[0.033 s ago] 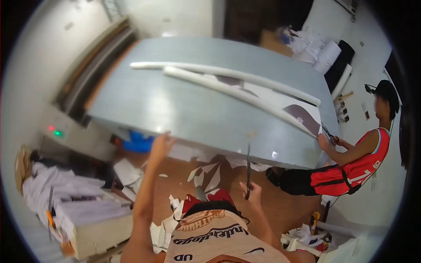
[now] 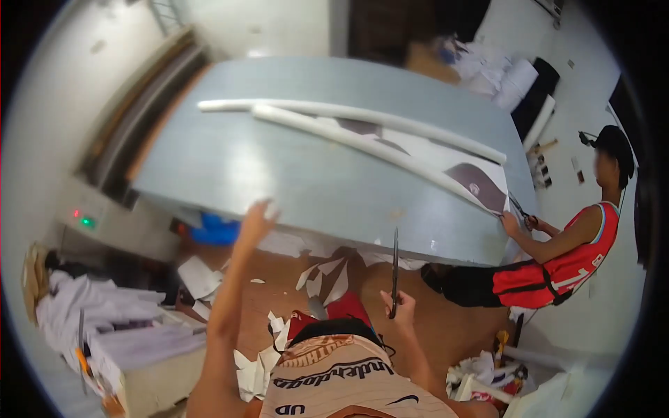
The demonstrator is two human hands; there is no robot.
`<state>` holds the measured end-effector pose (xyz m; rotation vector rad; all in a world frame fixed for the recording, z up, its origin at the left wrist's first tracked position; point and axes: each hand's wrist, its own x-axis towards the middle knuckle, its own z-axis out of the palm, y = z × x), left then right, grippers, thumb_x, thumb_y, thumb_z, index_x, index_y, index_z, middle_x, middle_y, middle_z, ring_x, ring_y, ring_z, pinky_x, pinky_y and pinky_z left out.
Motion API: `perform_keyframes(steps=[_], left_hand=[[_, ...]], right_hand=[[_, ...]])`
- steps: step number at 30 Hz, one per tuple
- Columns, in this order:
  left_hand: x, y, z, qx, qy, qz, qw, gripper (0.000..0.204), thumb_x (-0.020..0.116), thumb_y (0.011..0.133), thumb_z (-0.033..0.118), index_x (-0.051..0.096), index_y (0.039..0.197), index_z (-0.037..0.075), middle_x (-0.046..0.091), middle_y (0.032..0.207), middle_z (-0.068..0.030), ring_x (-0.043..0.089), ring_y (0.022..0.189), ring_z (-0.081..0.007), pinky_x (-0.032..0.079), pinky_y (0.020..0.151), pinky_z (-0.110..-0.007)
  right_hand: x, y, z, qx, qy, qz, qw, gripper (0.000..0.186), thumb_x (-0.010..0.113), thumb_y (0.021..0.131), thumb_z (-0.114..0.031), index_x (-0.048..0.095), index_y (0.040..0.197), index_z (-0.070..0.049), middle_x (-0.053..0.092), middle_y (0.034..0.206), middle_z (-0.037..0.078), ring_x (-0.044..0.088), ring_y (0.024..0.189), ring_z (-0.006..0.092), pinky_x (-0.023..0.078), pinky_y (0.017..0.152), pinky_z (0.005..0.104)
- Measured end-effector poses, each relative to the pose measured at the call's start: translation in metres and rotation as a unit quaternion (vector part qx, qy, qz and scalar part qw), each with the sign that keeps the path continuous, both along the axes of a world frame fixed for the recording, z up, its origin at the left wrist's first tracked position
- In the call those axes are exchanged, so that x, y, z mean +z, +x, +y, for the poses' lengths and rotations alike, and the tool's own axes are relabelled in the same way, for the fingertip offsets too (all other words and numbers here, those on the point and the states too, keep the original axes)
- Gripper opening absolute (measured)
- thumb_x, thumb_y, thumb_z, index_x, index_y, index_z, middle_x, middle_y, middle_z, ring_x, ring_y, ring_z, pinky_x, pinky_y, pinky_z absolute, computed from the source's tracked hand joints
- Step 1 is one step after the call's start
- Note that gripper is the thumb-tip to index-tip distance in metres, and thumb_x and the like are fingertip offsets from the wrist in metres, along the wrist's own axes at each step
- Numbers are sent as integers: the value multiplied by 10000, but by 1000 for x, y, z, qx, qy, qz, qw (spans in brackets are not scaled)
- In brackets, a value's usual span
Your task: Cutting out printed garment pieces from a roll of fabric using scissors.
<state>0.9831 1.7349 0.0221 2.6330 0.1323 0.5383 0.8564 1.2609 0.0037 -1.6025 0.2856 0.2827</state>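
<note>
Left hand (image 2: 256, 221) open, fingers spread, touching the grey counter (image 2: 279, 174) edge; right hand (image 2: 398, 306) grips upright scissors (image 2: 395, 268) below it.

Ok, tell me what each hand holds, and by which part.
The right hand holds the scissors by the handle end, blades pointing up. The left hand holds nothing; it rests open at the grey table's near edge.
</note>
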Motion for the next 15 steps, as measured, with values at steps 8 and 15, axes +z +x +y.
perform_keyframes(steps=[8, 15], left_hand=[[-57, 558, 12, -219, 154, -30, 963, 431, 723, 933, 391, 700, 1218, 68, 641, 1291, -219, 613, 1184, -397, 509, 975, -510], [-152, 834, 12, -324, 87, 183, 924, 507, 483, 1049, 255, 450, 1533, 107, 667, 1244, -248, 646, 1122, -434, 504, 972, -479]], right_hand=[[-45, 210, 94, -212, 12, 91, 973, 272, 834, 891, -171, 613, 789, -49, 536, 599, -39, 507, 464, 71, 362, 430, 242], [-54, 385, 132, -268, 21, 114, 957, 227, 808, 894, -81, 616, 791, -19, 543, 590, -13, 494, 452, 79, 364, 435, 258]])
